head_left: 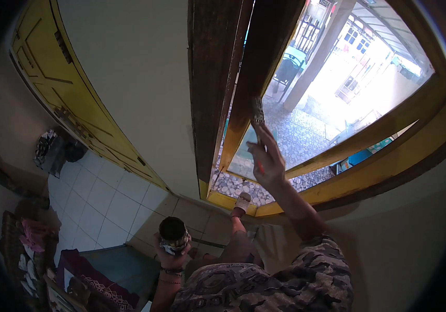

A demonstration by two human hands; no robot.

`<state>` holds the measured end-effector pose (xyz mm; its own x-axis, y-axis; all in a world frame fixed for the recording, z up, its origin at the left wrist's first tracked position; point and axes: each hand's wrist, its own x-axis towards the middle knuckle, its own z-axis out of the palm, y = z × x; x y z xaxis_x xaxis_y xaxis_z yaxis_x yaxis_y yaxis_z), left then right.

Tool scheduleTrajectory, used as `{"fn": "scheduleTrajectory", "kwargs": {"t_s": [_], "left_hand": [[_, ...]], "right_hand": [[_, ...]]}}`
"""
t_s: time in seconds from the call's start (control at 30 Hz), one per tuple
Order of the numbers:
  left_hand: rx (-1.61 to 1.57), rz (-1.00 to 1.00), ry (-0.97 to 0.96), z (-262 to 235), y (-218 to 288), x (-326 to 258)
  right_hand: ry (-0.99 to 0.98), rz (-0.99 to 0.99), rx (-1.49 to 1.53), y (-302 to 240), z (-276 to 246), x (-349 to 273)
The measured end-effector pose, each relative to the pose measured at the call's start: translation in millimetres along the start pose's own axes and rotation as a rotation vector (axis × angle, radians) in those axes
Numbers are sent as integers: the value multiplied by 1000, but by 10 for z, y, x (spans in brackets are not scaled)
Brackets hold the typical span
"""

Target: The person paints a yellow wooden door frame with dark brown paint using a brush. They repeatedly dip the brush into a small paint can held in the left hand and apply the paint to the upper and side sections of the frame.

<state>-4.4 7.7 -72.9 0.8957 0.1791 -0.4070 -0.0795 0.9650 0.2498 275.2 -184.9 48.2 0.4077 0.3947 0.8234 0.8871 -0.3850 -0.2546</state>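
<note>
My right hand (267, 160) is raised and grips a paintbrush (257, 115) by its red handle. Its bristles press against the dark brown wooden window frame (256, 67). The lower part of that frame is still yellow (368, 171). Low in the view, my left hand (172, 256) holds a small open paint can (173, 232) with dark paint inside, close to my body. One foot in a pale sandal (242, 203) rests on the window's yellow sill.
A yellow panelled door (72, 88) stands at the left beside a white wall. White floor tiles (108, 203) lie below. Clothes and bags (51, 148) pile at the far left. Outside the window are a pebbled yard, a post and a chair.
</note>
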Motion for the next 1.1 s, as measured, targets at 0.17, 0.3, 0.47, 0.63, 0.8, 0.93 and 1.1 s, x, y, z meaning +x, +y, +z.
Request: {"fn": "scheduleTrajectory", "kwargs": {"t_s": [0.17,0.3,0.47,0.63,0.8,0.93,1.1], "left_hand": [[4,-28,-13,53,-19,-25],[12,-12,-24,118,-11,-12],[-1,-43,-65,173,9,-1],[9,-36,-74,120,-28,18],[-7,-100,-77,100,-32,45],[-52,-91,-79,122,-33,51],[-12,-108,-88,69,-13,94]], "right_hand": [[-257,7,-103,469,532,-724],[-474,156,36,389,567,-776],[-393,298,120,251,-3,235],[-27,-33,24,-198,-472,758],[-9,-118,-56,-55,-156,348],[-86,-39,11,-58,-68,164],[74,12,74,-150,-151,383]]}}
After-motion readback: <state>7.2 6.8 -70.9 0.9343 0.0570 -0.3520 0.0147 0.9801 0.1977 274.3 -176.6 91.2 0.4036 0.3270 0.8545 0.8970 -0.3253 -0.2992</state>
